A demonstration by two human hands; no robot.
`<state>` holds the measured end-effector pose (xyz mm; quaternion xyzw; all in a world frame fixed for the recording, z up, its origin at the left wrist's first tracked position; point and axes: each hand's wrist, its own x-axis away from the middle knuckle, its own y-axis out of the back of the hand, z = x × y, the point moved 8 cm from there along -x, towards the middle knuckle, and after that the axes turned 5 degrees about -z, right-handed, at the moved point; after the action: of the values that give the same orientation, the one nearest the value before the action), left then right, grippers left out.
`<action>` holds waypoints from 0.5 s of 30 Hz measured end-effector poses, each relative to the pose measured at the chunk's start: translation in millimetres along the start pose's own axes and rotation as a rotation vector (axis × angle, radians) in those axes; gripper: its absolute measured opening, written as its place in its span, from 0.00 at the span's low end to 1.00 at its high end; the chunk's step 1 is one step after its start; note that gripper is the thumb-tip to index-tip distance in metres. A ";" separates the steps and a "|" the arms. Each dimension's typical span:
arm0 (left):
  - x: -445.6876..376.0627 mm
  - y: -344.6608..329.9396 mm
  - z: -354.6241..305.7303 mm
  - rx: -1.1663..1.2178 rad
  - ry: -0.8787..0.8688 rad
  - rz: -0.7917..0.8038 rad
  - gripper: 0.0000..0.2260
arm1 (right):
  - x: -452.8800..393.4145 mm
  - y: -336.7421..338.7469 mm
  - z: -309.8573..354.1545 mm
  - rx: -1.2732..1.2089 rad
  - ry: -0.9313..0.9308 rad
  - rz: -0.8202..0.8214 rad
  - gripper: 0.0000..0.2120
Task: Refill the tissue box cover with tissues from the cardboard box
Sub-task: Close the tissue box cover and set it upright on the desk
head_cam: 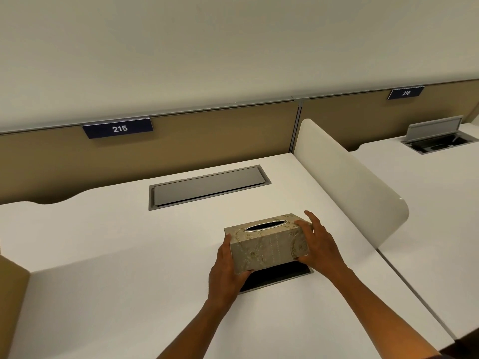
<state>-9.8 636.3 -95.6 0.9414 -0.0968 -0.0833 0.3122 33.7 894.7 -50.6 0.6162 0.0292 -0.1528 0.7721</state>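
Beige tissue box cover (267, 242) tilted, long axis left-right

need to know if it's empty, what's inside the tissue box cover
Through the oval slot in the tissue box cover only darkness shows; no tissue pokes out. The walls hide the rest of the inside. Left hand and right hand grip its ends.

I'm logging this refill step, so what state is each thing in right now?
tissue box cover: lifted off its base, held at both ends, no tissue showing in the slot.
dark base plate: flat on the desk, uncovered.
left hand: gripping the cover's left end.
right hand: gripping its right end.
near desk hatch: closed.
far desk hatch: open.
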 end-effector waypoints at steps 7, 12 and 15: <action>5.5 -4.4 1.4 -0.069 -0.023 0.015 0.46 | 10.5 -9.9 -1.8 -0.086 -0.007 -0.037 0.48; 13.1 -11.0 5.6 -0.188 -0.044 0.056 0.44 | 25.9 -22.0 -3.3 -0.196 -0.063 -0.069 0.47; 16.8 -13.3 8.3 -0.186 -0.066 0.066 0.46 | 33.9 -28.2 -3.2 -0.241 -0.082 -0.072 0.50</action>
<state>6.4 638.0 -111.9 0.9013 -0.1298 -0.1126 0.3976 58.8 885.5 -85.9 0.5106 0.0379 -0.2010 0.8351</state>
